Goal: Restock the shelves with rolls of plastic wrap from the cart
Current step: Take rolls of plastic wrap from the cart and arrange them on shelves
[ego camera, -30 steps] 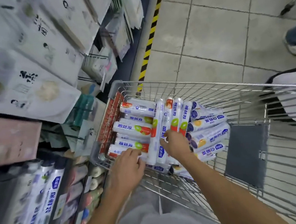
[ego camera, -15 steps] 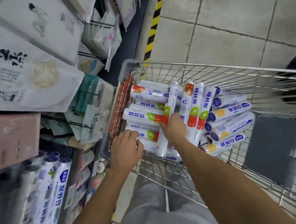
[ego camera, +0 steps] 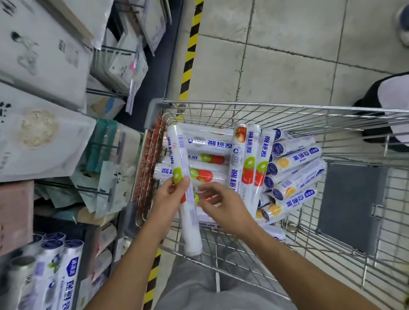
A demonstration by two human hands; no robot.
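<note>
The left hand [ego camera: 171, 195] has a roll of plastic wrap [ego camera: 183, 181] pinched between thumb and fingers, gripping it about the middle, right on the green kiwi print. The roll stands nearly upright in the view, lifted above the heap, its far end up by the cart's front corner and its near end hanging over the cart's near edge. The right hand [ego camera: 222, 204] is just beside it, fingers loosely spread and curled, holding nothing, its fingertips close to the roll but not clearly touching.

Below them sits the wire cart [ego camera: 293, 107], and in its left half lies the pile of rolls [ego camera: 247, 165]: some crosswise against the left wall, three standing lengthwise side by side with red-and-green fruit prints, and a fan of blue-capped ones [ego camera: 292, 169] pointing out to the right. The right part of the cart floor shows a grey panel [ego camera: 348, 206].

To the left are the shelves [ego camera: 100, 227], with more blue-labelled rolls [ego camera: 58, 281] standing at the lower left. A yellow-and-black stripe [ego camera: 191, 43] runs along the tiled floor [ego camera: 288, 46].
</note>
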